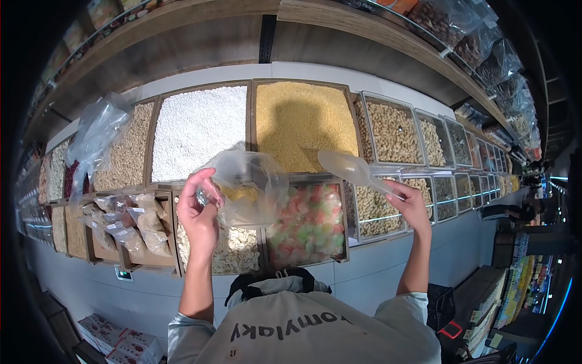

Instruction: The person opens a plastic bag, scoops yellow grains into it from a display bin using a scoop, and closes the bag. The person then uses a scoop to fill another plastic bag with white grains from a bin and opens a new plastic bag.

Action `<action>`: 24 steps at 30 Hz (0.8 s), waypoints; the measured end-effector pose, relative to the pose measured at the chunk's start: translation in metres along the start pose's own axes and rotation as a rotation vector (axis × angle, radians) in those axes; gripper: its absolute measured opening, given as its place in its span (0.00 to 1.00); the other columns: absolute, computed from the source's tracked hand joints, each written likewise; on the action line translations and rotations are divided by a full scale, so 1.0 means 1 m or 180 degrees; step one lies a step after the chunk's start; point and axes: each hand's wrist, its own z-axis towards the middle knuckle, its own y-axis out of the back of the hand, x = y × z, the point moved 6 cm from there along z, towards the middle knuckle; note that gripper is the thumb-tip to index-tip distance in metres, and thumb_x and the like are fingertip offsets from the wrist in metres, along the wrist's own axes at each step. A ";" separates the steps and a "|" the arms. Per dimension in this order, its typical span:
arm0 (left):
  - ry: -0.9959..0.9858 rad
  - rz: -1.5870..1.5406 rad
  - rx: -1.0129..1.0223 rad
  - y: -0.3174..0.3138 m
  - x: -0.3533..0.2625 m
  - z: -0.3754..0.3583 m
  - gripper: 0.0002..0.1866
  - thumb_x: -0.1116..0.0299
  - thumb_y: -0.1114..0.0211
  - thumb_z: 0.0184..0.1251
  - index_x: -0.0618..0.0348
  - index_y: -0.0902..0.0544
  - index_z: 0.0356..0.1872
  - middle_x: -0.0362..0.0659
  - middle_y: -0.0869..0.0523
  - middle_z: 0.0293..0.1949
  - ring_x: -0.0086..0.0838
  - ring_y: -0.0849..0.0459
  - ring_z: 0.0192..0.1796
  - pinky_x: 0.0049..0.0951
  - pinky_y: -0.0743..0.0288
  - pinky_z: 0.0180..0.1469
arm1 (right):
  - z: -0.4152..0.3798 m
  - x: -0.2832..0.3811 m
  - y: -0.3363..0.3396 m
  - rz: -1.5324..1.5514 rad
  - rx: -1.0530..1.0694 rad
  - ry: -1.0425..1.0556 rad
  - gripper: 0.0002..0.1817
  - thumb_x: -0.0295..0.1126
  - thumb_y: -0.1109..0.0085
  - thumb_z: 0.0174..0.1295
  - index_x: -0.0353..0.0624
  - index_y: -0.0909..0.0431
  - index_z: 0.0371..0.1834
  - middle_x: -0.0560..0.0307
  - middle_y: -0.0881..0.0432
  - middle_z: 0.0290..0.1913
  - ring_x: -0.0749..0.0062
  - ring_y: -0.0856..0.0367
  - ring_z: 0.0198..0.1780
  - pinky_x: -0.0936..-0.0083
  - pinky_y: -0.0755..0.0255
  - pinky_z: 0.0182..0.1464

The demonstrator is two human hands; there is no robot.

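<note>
My left hand (pixel 200 218) grips a clear plastic bag (pixel 267 188) by its edge. Yellow grain shows through the bag's side near my fingers. The handle of a clear plastic scoop (pixel 345 167) is in my right hand (pixel 413 209), its bowl pointing left over the front of the yellow grain bin (pixel 297 109). A shadow falls across that grain. Left of it lies a bin of small white grain (pixel 200 124). Below the bag are a bin of pale flat slices (pixel 233 252) and one of red and green wrapped pieces (pixel 306 227).
Lidded clear boxes of peanuts (pixel 391 130) and other dry goods run off to the right. Bagged goods (pixel 130 221) fill a wooden bin at left, below a hanging roll of plastic bags (pixel 100 136). A wooden shelf (pixel 200 27) overhangs the back. A black basket (pixel 441 306) stands lower right.
</note>
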 end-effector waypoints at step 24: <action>0.0048 0.0025 0.0045 -0.004 0.005 -0.008 0.31 0.92 0.54 0.50 0.71 0.23 0.59 0.39 0.26 0.35 0.21 0.29 0.35 0.21 0.33 0.40 | 0.070 0.014 -0.025 -0.0664 -0.0099 0.0270 0.23 0.28 0.30 0.63 0.42 0.18 0.62 0.55 0.12 0.40 0.80 0.20 0.36 0.79 0.25 0.43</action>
